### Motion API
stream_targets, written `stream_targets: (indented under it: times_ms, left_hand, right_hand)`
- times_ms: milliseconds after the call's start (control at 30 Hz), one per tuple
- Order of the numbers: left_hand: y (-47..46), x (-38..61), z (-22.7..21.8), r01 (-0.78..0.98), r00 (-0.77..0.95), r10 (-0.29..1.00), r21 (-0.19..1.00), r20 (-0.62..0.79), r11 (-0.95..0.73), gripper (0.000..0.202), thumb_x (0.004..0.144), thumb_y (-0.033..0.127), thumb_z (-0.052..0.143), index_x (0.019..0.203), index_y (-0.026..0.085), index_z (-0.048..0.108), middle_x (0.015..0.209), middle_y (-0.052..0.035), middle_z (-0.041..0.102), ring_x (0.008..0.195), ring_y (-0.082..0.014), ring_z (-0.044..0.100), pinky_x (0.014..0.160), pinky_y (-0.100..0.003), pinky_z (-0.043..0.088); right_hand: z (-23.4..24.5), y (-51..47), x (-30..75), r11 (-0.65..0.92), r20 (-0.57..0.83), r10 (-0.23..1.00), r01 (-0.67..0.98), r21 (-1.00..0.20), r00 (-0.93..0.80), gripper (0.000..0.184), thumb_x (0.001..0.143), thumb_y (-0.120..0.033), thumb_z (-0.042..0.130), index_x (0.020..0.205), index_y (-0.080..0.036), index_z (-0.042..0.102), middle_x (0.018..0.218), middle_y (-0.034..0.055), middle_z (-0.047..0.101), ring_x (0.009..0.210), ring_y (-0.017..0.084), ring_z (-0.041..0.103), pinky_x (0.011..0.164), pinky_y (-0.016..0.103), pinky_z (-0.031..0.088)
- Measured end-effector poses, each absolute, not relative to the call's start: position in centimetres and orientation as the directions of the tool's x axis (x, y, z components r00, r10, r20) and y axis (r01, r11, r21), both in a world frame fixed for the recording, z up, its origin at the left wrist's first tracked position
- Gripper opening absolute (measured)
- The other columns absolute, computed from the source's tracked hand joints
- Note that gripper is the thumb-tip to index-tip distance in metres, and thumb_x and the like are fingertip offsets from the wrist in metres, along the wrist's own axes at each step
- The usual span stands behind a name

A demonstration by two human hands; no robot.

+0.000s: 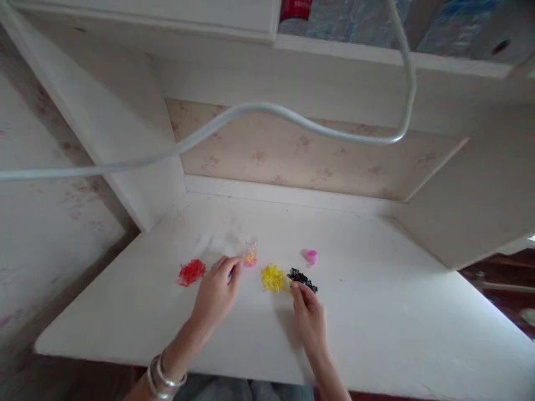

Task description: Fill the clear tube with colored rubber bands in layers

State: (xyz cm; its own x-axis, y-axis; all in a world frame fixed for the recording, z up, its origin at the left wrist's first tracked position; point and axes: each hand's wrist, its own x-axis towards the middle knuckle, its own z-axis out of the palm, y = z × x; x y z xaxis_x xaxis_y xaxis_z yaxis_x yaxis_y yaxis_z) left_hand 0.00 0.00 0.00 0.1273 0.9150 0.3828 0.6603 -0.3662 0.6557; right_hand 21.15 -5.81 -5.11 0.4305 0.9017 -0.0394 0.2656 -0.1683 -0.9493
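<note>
My left hand (pixel 217 287) is closed in a pinch, its fingertips at the left side of a small clear container (pixel 251 253) with yellow and pink in its lower part. Whatever is between those fingers is too small to make out. Bits of blue (pixel 229 276) show beside and partly under this hand. My right hand (pixel 309 314) is pinched at the near left edge of a pile of small black pieces (pixel 301 278). Some yellow shows by its fingertips, but what they hold is unclear. Left of it lies a pile of small yellow pieces (pixel 273 278).
A pile of small red pieces (pixel 191 273) lies on the left of the white desk (pixel 397 317). A small pink cup-like piece (pixel 311 256) stands behind the black pile. A white cable (pixel 267 107) hangs across the view, below a shelf (pixel 146 25).
</note>
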Motion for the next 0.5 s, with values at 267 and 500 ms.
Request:
stream_targets:
  times_ms: [267, 500]
  left_hand:
    - [-5.2, -0.2, -5.6, 0.592, 0.137, 0.98, 0.781, 0.146, -0.199, 0.027, 0.095, 0.036, 0.038, 0.097, 0.021, 0.061, 0.089, -0.0035, 0.068, 0.076, -0.0154, 0.063, 0.07, -0.026, 0.047]
    - [-5.2, -0.6, -4.7, 0.562, 0.173, 0.971, 0.793, 0.165, -0.235, 0.027, 0.096, 0.035, 0.037, 0.094, 0.021, 0.061, 0.083, -0.0016, 0.064, 0.073, -0.0141, 0.059, 0.068, -0.025, 0.043]
  right_hand:
    - [0.5, -1.3, 18.4, 0.019, 0.162, 0.925, 0.383, -0.924, 0.345, 0.048, 0.085, -0.057, 0.05, 0.096, -0.015, 0.07, 0.06, -0.0012, 0.055, 0.053, 0.011, 0.043, 0.049, 0.02, 0.032]
    - [3.0, 2.4, 15.4, 0.132, 0.239, 0.932, 0.358, -0.924, 0.274, 0.044, 0.084, -0.053, 0.051, 0.1, -0.016, 0.071, 0.055, -0.004, 0.048, 0.05, 0.01, 0.036, 0.046, 0.02, 0.028]
